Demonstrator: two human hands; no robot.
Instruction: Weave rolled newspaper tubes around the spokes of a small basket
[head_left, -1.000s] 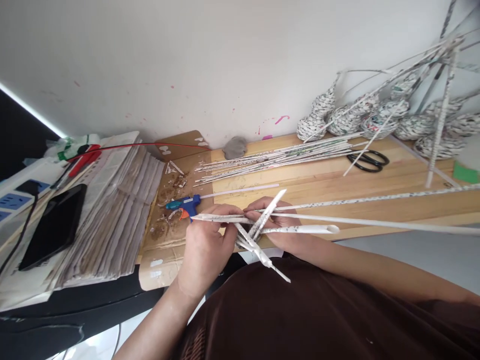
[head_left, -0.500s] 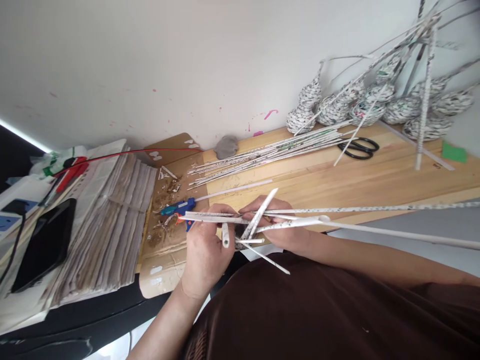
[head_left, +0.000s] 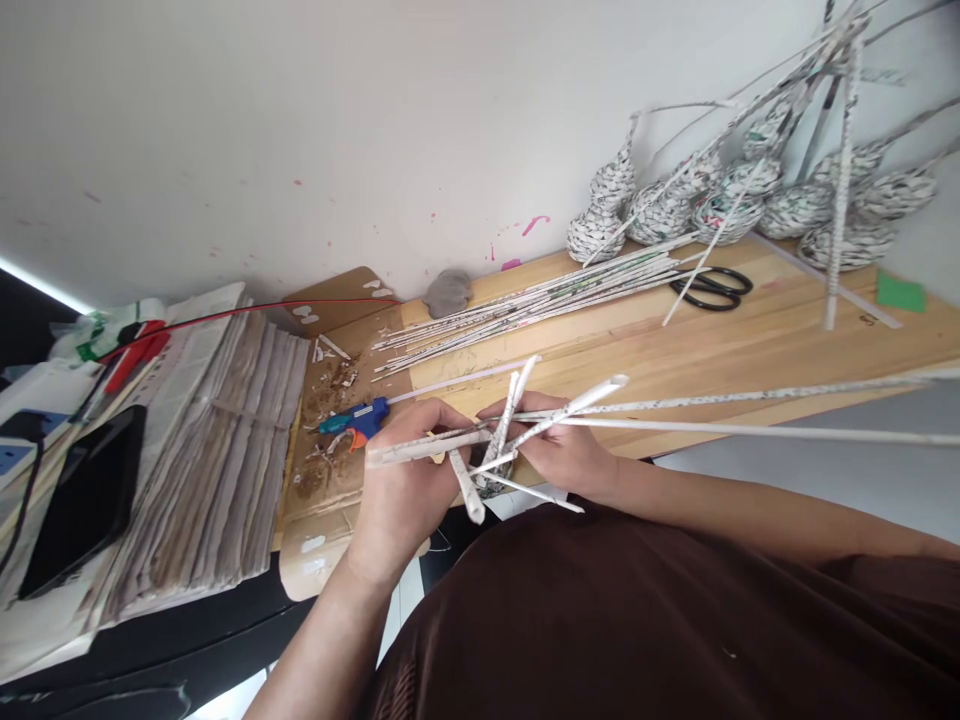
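Observation:
Between my hands, near the table's front edge, is a small weave of rolled newspaper tubes [head_left: 498,462] with ends sticking out in several directions. My left hand [head_left: 405,470] is closed around its left side, one tube end [head_left: 427,448] lying across the fingers and another pointing down by the thumb. My right hand [head_left: 562,445] pinches tubes on the right side, its fingertips close to the left ones. From there two long paper tubes [head_left: 720,400] run off to the right. My palms hide part of the weave.
Behind my hands lie a bundle of paper tubes [head_left: 540,300], black scissors [head_left: 712,288] and a grey lump [head_left: 448,293]. Woven gourd shapes [head_left: 596,238] stand against the wall. At left are a blue glue gun [head_left: 356,418], stacked newspapers [head_left: 217,440] and a black phone [head_left: 86,500].
The weave has turned and tilted in my hands. Its thick right-hand end now points further up, and the tube by my left thumb hangs lower. The view has shifted slightly.

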